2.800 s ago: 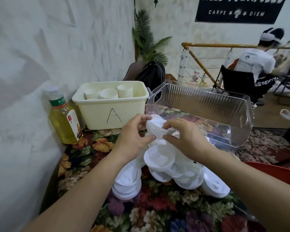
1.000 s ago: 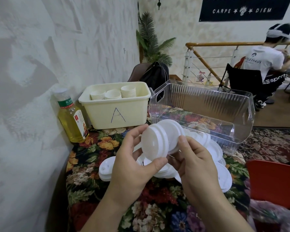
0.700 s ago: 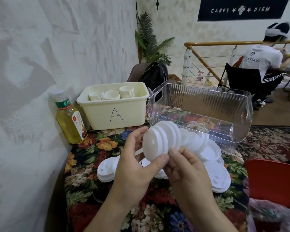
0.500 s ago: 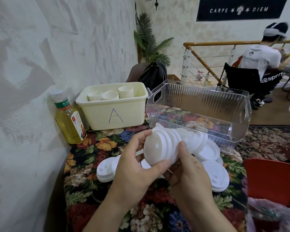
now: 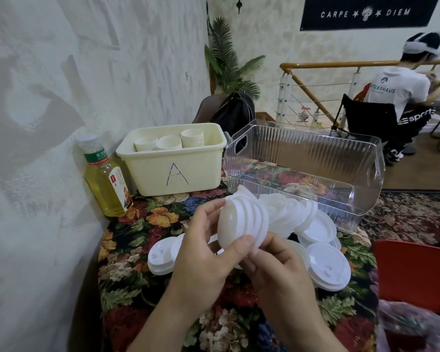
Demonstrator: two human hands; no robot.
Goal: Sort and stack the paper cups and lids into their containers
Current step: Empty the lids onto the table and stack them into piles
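A stack of white lids (image 5: 244,219) is held on edge above the table, with my left hand (image 5: 203,252) gripping it between thumb and fingers. My right hand (image 5: 280,273) holds the stack from below and behind, its fingers curled against the lids. More white lids (image 5: 325,265) lie scattered on the floral cloth behind and beside my hands. A cream bin marked A (image 5: 173,171) at the back holds three stacks of paper cups (image 5: 169,142). To its right stands a clear ribbed plastic bin (image 5: 366,179) with nothing in it.
A bottle of yellow liquid (image 5: 104,179) stands by the wall at the left. A red chair (image 5: 414,273) is at the table's right edge. A person sits with their back turned by a railing at the far right. A backpack (image 5: 234,110) lies behind the bins.
Both hands lifted a stack of lids from the pile and turned it on edge. Over the last second the stack has tilted and sunk slightly while my right fingers shifted along it.
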